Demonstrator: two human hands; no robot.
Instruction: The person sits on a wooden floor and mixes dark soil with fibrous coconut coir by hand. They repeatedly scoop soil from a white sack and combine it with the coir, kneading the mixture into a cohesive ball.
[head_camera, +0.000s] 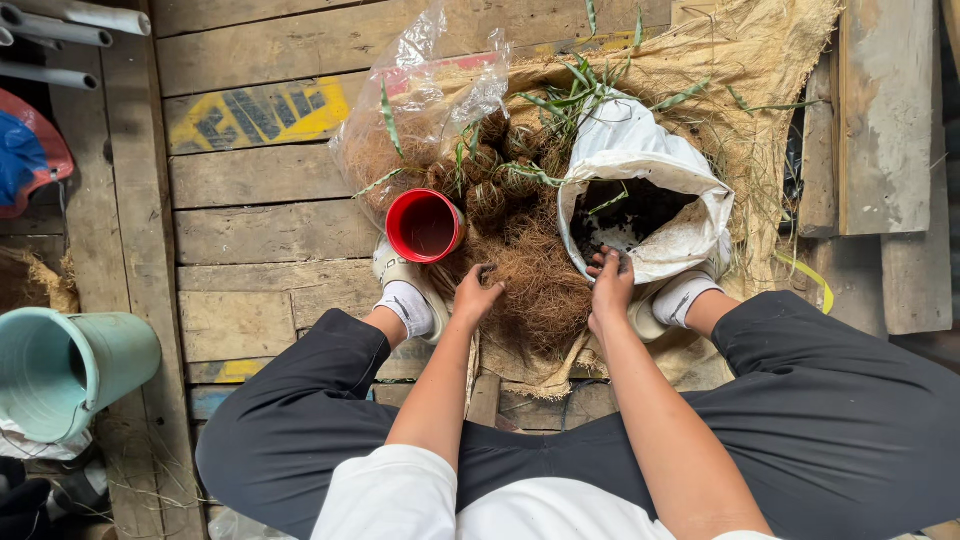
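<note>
So your left hand is curled loosely on the brown coconut fibre pile, right hand w/ fingers spread at the white soil sack rim. Red pot sits beside the fibre.

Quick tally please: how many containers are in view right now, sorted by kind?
Red cup: 1
Teal bucket: 1
White sack of dark soil: 1
Clear plastic bag: 1
Total: 4
</note>
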